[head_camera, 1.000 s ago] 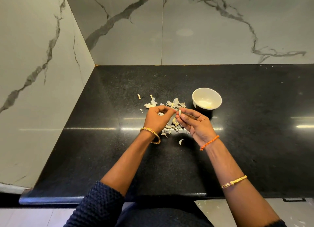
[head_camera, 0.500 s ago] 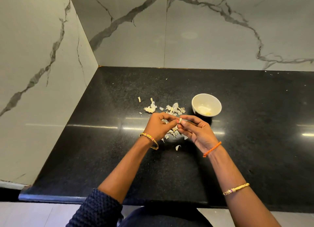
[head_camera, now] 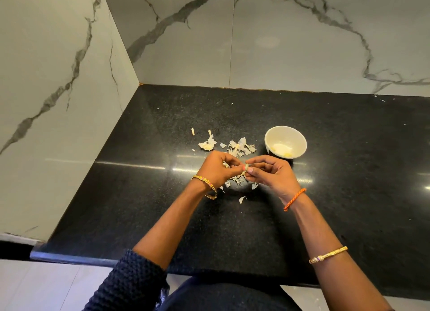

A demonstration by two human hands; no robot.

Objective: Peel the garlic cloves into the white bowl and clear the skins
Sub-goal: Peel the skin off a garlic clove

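Both hands had drawn closer together; left hand (head_camera: 217, 169) and right hand (head_camera: 271, 173) pinched one garlic clove (head_camera: 246, 167); skins (head_camera: 235, 148) lay beyond; white bowl (head_camera: 285, 141) beyond the right.

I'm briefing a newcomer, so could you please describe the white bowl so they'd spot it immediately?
On the black countertop, look just beyond the right hand. The white bowl stands right of the scattered garlic skins, the only round, upright vessel there.
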